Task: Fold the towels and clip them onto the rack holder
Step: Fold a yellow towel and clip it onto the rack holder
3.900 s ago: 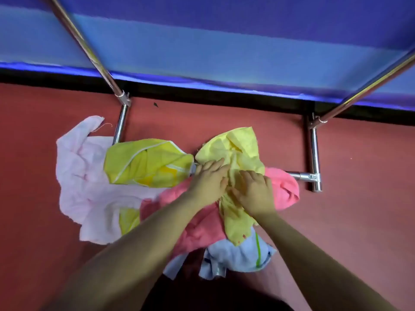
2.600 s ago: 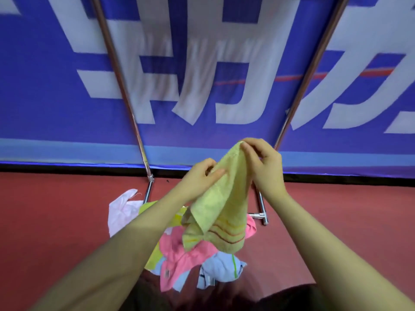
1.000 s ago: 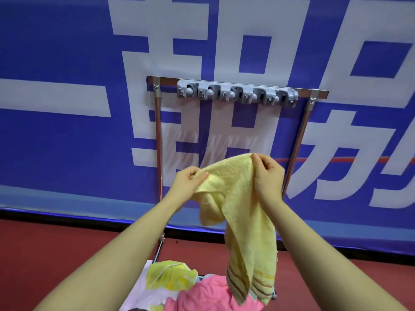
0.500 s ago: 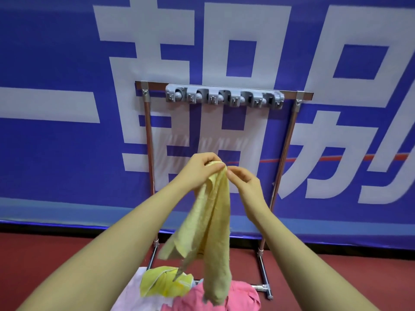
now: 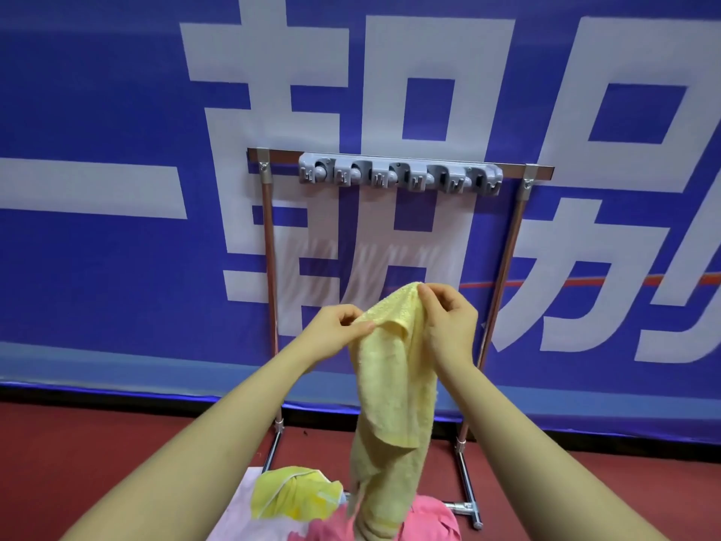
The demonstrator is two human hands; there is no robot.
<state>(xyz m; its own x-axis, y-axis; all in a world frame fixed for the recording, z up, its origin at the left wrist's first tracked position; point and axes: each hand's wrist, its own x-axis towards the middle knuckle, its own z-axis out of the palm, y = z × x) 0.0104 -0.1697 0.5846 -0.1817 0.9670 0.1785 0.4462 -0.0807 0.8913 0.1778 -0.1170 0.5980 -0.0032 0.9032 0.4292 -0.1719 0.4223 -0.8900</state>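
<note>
The towel (image 5: 394, 384) hangs between the left hand (image 5: 335, 331) and right hand (image 5: 448, 326), before the rack (image 5: 503, 267), whose clip holder (image 5: 400, 177) sits on its top bar. Behind stands the banner (image 5: 117, 267). Below, a heap of cloths (image 5: 296, 497) lies, seemingly on the rack's base.

Open air below clip holder (image 5: 400, 176)

A pale yellow terry towel (image 5: 394, 388) hangs folded lengthwise in a narrow strip, its top edge raised in front of the rack. The grey clip holder (image 5: 400, 178) sits on the metal rack's (image 5: 269, 267) top bar, all its clips bare. Yellow (image 5: 292, 495), pink (image 5: 433, 521) and pale pink (image 5: 238, 517) towels lie crumpled on the floor at the rack's base.
</note>
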